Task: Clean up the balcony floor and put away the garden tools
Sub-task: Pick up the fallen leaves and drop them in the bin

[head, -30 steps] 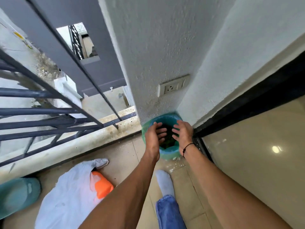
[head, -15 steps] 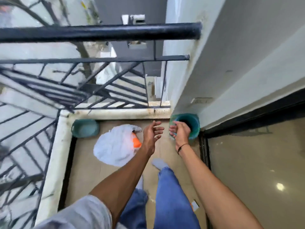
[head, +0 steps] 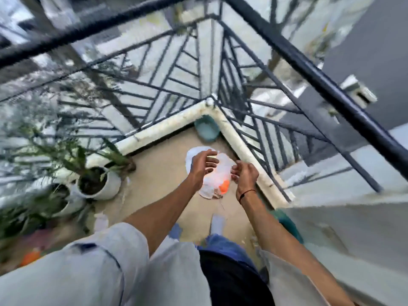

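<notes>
The view is blurred by motion. A white plastic bag lies on the beige balcony floor with something orange inside it. My left hand and my right hand hover side by side above the bag, fingers loosely curled, holding nothing. A green bin is partly seen at the right, behind my right forearm. A teal basin sits in the floor's far corner.
White pots with plants stand along the left side. A pale curb and a dark metal railing bound the floor on two sides. An orange object shows at the lower left. My legs and socked foot are below.
My hands left the green bin and came up empty. The view swung left from the wall corner to the railing corner, so the white bag now lies under my hands.
</notes>
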